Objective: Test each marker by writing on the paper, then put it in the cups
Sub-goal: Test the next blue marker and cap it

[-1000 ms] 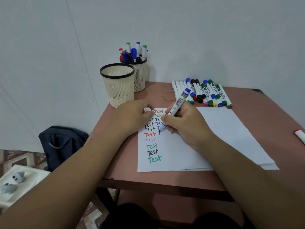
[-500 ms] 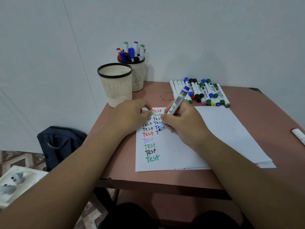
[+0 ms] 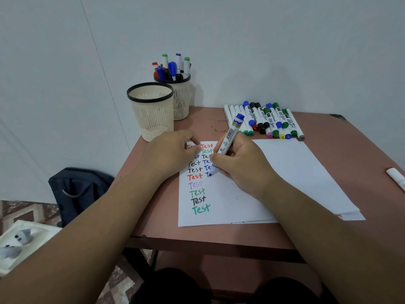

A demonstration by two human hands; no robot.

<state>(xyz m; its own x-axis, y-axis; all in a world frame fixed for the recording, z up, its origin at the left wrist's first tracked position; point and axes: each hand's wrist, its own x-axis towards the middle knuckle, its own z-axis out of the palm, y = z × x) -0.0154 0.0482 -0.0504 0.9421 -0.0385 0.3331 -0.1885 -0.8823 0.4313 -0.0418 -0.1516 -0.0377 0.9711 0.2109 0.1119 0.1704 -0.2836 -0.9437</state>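
My right hand [image 3: 243,165] grips a white marker [image 3: 228,137] with a blue end, its tip down on the white paper [image 3: 285,172] beside a second column of "Test" words. My left hand [image 3: 171,154] rests on the paper's top left corner, fingers loosely curled, holding nothing. A row of several capped markers [image 3: 267,121] lies at the back of the table. Two cream mesh cups stand at the back left: the nearer cup [image 3: 151,110] looks empty, the farther cup [image 3: 182,99] holds several markers.
The reddish table [image 3: 350,150] ends close to my body. A lone white marker [image 3: 396,176] lies at the right edge. A dark backpack [image 3: 76,189] sits on the floor to the left, and a white tray [image 3: 19,240] with grey objects lies at the lower left.
The marker tip has moved slightly down the paper, starting a new word in the second column. My left hand stays put on the paper.
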